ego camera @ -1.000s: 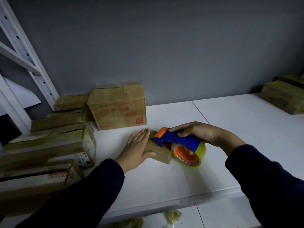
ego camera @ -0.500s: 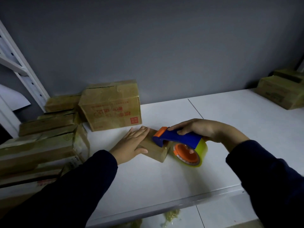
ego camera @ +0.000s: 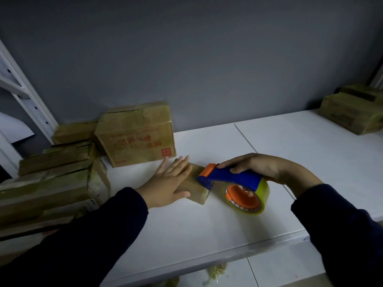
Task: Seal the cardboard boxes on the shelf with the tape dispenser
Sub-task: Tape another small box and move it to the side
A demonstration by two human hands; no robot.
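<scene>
The white shelf (ego camera: 290,158) runs left to right in dim light. A thin seam (ego camera: 244,137) crosses it from the back edge toward the front. A plain grey wall (ego camera: 186,59) closes it off behind, and a white perforated metal upright (ego camera: 31,104) rises at the far left.

Near the shelf's middle lies the small cardboard box (ego camera: 196,189), set at a slant. The left hand (ego camera: 167,183) lies flat on its top with fingers straight and spread and the thumb along the near edge. The right hand (ego camera: 259,168) has its fingers curled round the blue handle of the tape dispenser (ego camera: 232,179). The dispenser's orange nose meets the box's right end. Its tape roll (ego camera: 263,195), yellowish on an orange hub, sits low beside the box. Whether the roll touches the shelf cannot be told.

A large cardboard box (ego camera: 136,133) with red print stands against the wall, just beyond the left fingertips. Several flat boxes (ego camera: 51,183), glossy with tape, are stacked along the left side close to the left sleeve. 2 more boxes (ego camera: 352,114) sit well apart at the far right. Crumpled tape scraps (ego camera: 215,272) lie below the shelf's front edge.
</scene>
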